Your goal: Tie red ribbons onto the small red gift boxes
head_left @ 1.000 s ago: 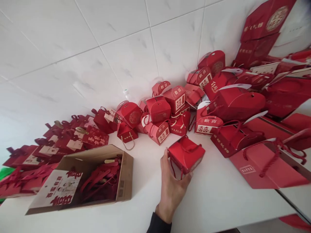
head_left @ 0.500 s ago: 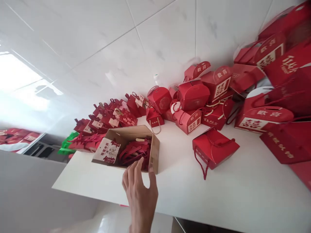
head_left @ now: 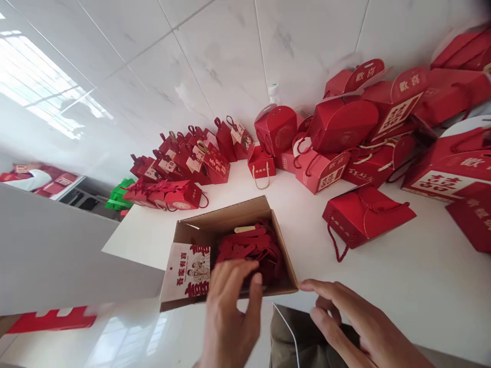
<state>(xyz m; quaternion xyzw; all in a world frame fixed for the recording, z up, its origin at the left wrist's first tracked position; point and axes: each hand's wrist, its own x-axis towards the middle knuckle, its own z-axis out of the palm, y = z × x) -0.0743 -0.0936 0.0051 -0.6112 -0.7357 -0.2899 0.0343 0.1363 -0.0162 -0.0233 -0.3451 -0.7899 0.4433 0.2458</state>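
Note:
An open cardboard box (head_left: 286, 250) holds a heap of dark red ribbon-like strips (head_left: 249, 245) and one pale strip. Leaning at its left end is a printed card (head_left: 187, 271) with red characters and a drawn couple. My left hand (head_left: 233, 306) is at the front wall of this box, fingers curved over the heap and thumb apart; I see nothing in its grip. Beside the front right corner is my right hand (head_left: 349, 319), index finger stretched to that corner, thumb apart, other fingers curled and partly hidden. The nearest gift box (head_left: 364, 214) is red, with rope handles.
Red gift boxes (head_left: 341, 125) are piled along the tiled wall (head_left: 215, 56) at right. Smaller red boxes (head_left: 199, 158) with ribbon loops stand at back left on the white table (head_left: 141, 232). A bottle (head_left: 273, 93) stands behind. Green material (head_left: 119, 194) lies beyond the left end.
The cardboard box has come nearer to me, away from the small red boxes, to the table's front edge. My right hand has entered the view. The camera has also shifted.

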